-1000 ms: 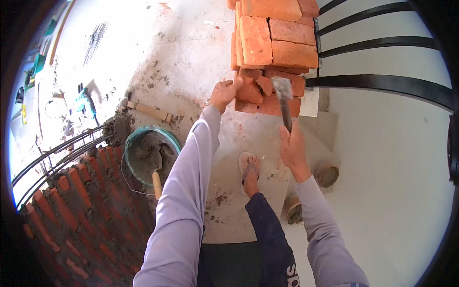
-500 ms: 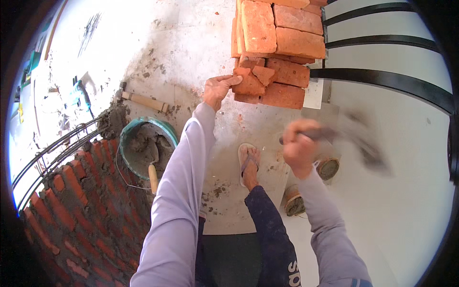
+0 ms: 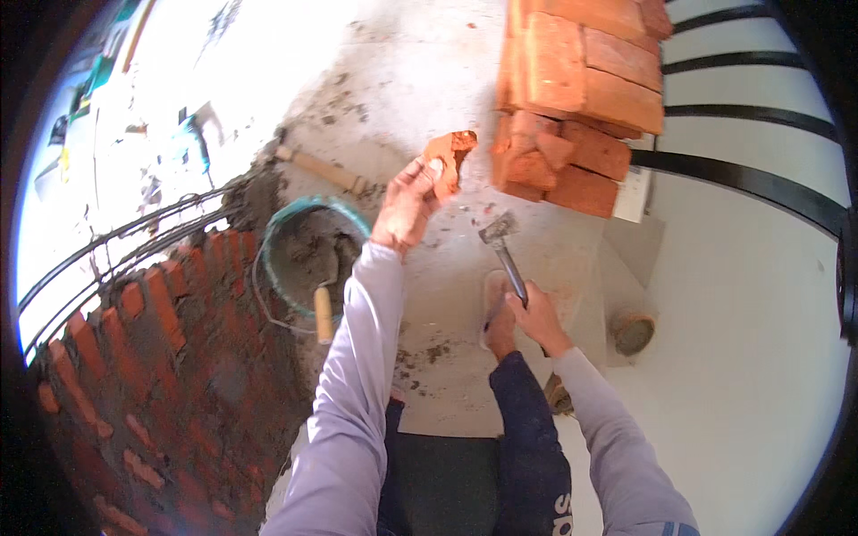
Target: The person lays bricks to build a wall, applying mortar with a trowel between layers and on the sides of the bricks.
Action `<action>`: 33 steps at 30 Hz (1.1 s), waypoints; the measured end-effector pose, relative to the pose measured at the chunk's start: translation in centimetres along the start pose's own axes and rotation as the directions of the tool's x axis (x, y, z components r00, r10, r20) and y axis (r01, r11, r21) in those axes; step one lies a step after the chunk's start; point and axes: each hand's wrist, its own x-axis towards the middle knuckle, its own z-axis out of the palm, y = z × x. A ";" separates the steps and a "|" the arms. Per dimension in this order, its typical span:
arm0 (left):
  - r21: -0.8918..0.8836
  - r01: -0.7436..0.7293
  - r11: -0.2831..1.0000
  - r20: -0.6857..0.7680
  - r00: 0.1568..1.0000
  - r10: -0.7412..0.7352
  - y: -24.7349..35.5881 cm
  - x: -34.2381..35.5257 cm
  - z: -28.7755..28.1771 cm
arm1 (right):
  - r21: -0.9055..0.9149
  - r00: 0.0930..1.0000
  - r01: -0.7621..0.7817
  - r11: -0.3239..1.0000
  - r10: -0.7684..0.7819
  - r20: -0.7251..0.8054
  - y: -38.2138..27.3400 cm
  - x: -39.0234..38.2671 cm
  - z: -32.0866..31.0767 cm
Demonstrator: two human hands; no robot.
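A broken piece of orange brick is gripped in my left hand, its rough broken edge turned up and to the right. My right hand is closed round the dark handle of a hammer, whose grey, mortar-stained head points up and left, below the brick piece and apart from it. Right of the brick piece stands a stack of orange bricks, with several broken bits on its near end. Small red crumbs lie on the floor just above the hammer head.
To the left, a teal bucket holds grey mortar and a wooden-handled trowel. Beyond it lies a wooden-handled tool. A brick wall with protruding steel bars fills the lower left. Black metal railings and a round pot are at right.
The brick piece has come off the stack in my left hand. My right hand has swung the hammer from the right toward the middle. The view has shifted slightly.
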 end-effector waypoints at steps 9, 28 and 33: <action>-0.049 -0.055 0.997 -0.046 0.998 0.052 -1.0 -21.2 -5.6 | 0.212 0.999 -0.034 0.977 0.036 -0.004 6.7 7.5 24.3; 0.427 -0.354 0.832 -0.051 0.910 0.413 38.9 -59.2 9.8 | 0.728 0.433 0.272 0.629 -0.756 0.491 -57.1 -31.3 -5.2; 0.243 -0.508 0.826 -0.355 0.746 0.563 44.3 -63.5 8.4 | 0.735 0.523 0.442 0.515 -0.813 0.255 -67.1 -36.5 -1.1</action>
